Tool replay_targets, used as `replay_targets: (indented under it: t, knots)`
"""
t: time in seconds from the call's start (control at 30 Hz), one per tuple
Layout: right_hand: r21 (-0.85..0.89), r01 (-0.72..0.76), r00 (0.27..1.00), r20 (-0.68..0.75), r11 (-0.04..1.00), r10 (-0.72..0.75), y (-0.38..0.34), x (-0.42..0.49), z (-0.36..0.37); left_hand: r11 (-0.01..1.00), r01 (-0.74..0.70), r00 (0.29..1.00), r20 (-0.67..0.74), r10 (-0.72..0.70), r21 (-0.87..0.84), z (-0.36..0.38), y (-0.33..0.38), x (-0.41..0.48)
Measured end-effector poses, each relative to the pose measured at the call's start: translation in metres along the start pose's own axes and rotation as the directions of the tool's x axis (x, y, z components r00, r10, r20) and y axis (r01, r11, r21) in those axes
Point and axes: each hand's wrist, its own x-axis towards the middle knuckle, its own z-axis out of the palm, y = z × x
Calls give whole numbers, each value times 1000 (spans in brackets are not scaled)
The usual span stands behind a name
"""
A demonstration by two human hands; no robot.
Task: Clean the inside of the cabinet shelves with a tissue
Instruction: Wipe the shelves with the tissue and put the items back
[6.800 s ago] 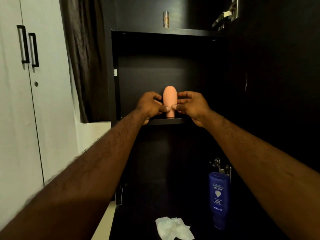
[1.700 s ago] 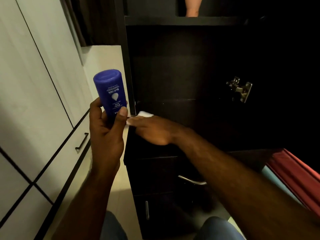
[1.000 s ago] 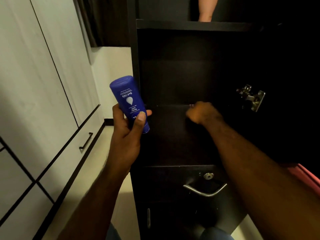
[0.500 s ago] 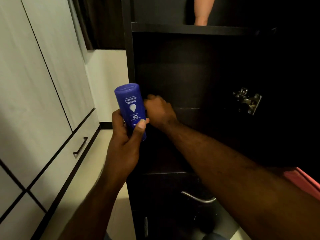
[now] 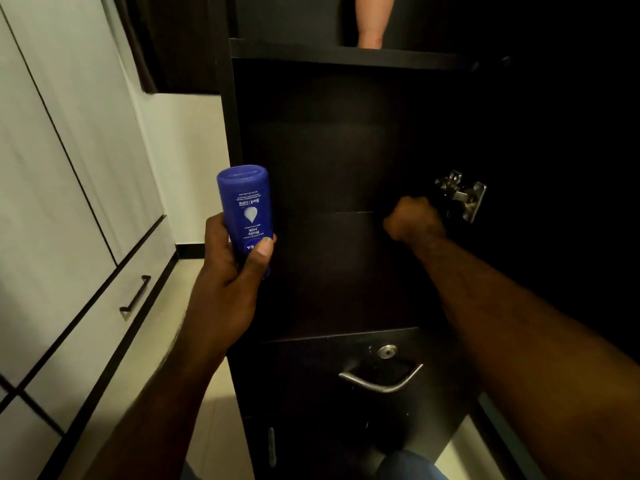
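Head view, left hand [image 5: 227, 289], one blue bottle [image 5: 244, 202]

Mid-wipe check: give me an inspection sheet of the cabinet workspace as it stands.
Surface: dark lower shelf, dimly lit.
Job's things: tissue not visible, perhaps inside the right hand.
Clutter: peach object on upper shelf.
Hands: left hand grips blue body milk bottle, label inverted; right hand fisted inside cabinet, beside door hinge.
Cables: nothing seen.
Surroundings: drawer with metal handle below; white wardrobe at left.

White wardrobe [image 5: 52, 202] (black handle [image 5: 135, 297]), pale floor [image 5: 214, 427].
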Motion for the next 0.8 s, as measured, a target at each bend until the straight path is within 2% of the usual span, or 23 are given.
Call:
replay_targets:
  t: [0.13,0.2,0.23,0.3,0.37,0.43,0.5,0.57,0.63,0.7,0.8]
  knots:
    - [32,-70,998,0,997,70,6,0,-4,1000,11,1000,-17,-11,3,0,-1,0]
    - [37,-28,1000,5,999,28,-10,-7,-4,1000,17,1000,-18,-17,0,0,-1,1]
    - [40,32,999,17,999,-33,-17,-11,-3,1000,21,1000,-13,-21,1,1,-1,0]
    - [99,242,968,41,965,-247,-36,-22,2,999,34,999,7,-34,5,0,0,1]
    - [167,482,867,49,860,-496,-53,-41,5,999,43,999,23,-43,5,1,0,1]
    - [149,598,789,67,788,-611,-61,-54,6,999,41,999,30,-41,-2,3,0,2]
    - [52,563,823,64,825,-565,-53,-51,4,999,37,999,32,-36,-9,3,-1,2]
    - [-132,402,915,49,906,-400,-30,-45,-2,1000,24,999,32,-24,-12,1,-2,1]
    - [-266,233,972,24,935,-236,4,-43,-10,1000,11,999,41,-10,-15,1,-3,1]
    - [-319,142,989,6,937,-148,34,-47,-17,1000,9,999,43,-8,-25,1,-3,1]
    - [-328,79,996,-8,941,-86,46,-72,-25,999,6,1000,24,-5,-41,1,-3,1]
